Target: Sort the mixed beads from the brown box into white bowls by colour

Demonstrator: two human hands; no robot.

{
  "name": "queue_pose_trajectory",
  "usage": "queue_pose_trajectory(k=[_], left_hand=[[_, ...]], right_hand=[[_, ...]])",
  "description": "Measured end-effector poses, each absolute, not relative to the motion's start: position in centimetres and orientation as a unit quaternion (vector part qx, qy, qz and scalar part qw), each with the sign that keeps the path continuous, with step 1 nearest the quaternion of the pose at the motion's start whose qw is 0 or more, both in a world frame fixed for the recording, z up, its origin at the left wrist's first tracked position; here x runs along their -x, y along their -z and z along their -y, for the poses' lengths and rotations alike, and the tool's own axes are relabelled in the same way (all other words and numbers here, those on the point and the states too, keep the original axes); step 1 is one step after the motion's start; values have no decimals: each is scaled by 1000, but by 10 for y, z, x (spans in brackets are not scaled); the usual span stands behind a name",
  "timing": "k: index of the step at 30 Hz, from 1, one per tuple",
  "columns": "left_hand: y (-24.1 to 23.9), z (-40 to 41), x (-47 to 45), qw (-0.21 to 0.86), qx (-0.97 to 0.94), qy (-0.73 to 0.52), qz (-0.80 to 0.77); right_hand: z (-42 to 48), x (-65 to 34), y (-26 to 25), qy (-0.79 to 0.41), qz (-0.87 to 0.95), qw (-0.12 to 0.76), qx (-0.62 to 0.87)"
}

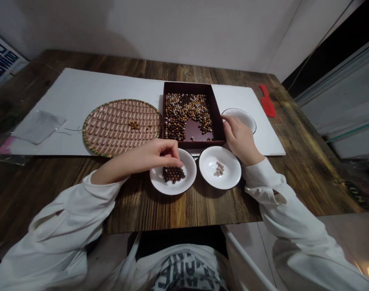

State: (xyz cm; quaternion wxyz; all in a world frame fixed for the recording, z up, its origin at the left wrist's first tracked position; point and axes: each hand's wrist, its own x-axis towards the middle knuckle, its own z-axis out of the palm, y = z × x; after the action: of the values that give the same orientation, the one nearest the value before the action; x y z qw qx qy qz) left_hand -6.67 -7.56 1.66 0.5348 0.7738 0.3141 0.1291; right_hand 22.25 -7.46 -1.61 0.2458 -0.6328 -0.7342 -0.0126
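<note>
My left hand [166, 153] is over a white bowl [189, 178] of dark brown beads [174, 174]. Its thumb and fingers are pinched together; whatever may be between them is hidden. At the right wall of a dark red box [219, 131], my right hand [240, 137] grips the rim with bent fingers. Inside the box lie many mixed beads [187, 107], brown, yellowish and pale, with a bare patch near the front. A second white bowl [205, 171] holds a small cluster of pale beads [219, 169].
Left of the box, a round woven tray [112, 125] carries a few yellow-brown beads [134, 125]. Another white bowl [246, 117] sits behind my right hand. A red comb-like tool [267, 103] and a clear plastic bag [39, 126] flank them on a white board [108, 87] and wooden table [172, 214].
</note>
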Motion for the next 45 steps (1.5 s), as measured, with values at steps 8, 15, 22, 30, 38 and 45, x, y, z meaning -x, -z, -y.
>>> queue_pose_trajectory(k=[8,15,22,30,38,45], left_hand=[[-1,84,58,-5,-973,-153,-173],[1,82,58,-68,-971,-173,-151],[1,83,57,-50,-974,-165,-147],[2,84,58,-49,-978,-138,-147],[0,84,57,-35,-978,-126,-162],[2,83,59,-44,-977,-123,-166]], right_hand=[[75,-222,16,8,732,247,635],[75,-222,15,3,730,242,639],[75,-222,15,3,730,240,640],[75,-222,15,11,732,244,636],[76,-221,15,4,731,246,637],[75,-221,14,8,732,242,636]])
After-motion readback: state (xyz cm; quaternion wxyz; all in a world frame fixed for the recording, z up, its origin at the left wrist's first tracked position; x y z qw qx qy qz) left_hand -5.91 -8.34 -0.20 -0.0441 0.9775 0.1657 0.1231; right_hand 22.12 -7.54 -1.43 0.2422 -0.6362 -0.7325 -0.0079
